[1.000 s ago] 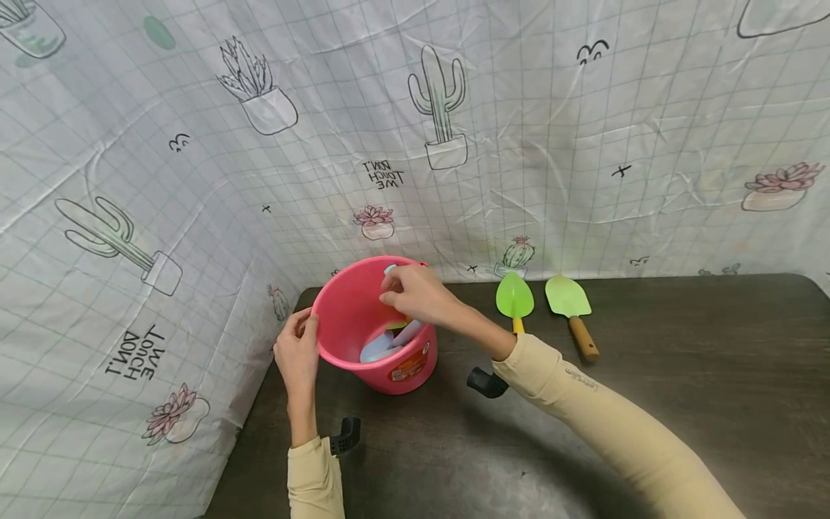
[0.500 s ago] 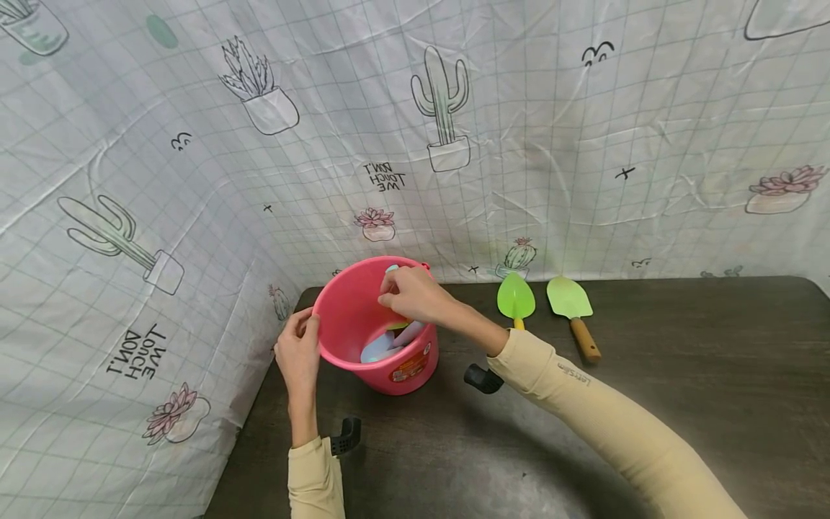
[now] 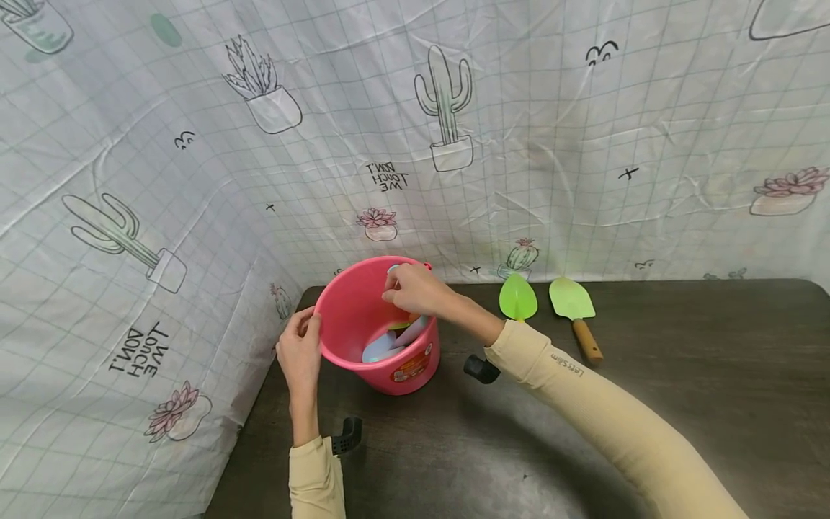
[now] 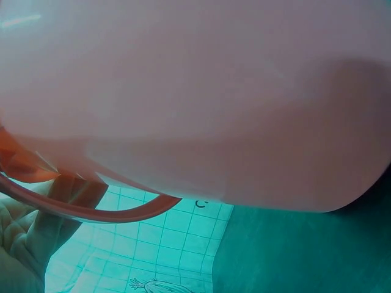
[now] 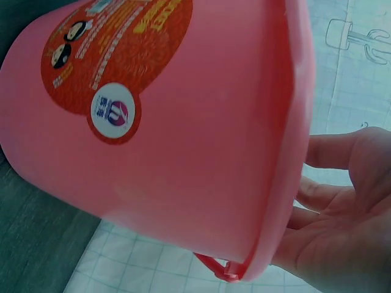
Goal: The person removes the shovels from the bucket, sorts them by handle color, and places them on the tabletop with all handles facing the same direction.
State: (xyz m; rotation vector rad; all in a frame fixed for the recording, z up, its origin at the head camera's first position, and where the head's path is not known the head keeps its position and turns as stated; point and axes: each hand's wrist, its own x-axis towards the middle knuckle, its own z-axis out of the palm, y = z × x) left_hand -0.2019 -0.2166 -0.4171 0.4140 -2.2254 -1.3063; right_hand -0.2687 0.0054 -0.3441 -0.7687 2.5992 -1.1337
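A pink bucket point(image 3: 350, 303) stands on the dark table, and my left hand point(image 3: 300, 353) grips its left rim between thumb and fingers. My right hand point(image 3: 418, 290) reaches over the right side of the rim with its fingers inside the bucket. A light blue end point(image 3: 393, 268) shows just beyond those fingers. In the right wrist view the fingertips disappear behind the bucket rim point(image 5: 293, 140), so I cannot tell whether they hold anything. Pale lilac-blue pieces point(image 3: 379, 347) lie in the bottom of the bucket, near a yellow-green piece.
Right of the bucket lie two toy trowels: a bright green one point(image 3: 518, 295), its handle mostly hidden by my right sleeve, and a pale green one point(image 3: 572, 298) with a wooden handle. A printed cloth point(image 3: 558, 202) hangs behind and left of the table point(image 3: 713, 360).
The whole view shifts slightly. My right forearm has moved a little up and covers more of the bright green trowel's yellow handle. My left hand stays on the rim.
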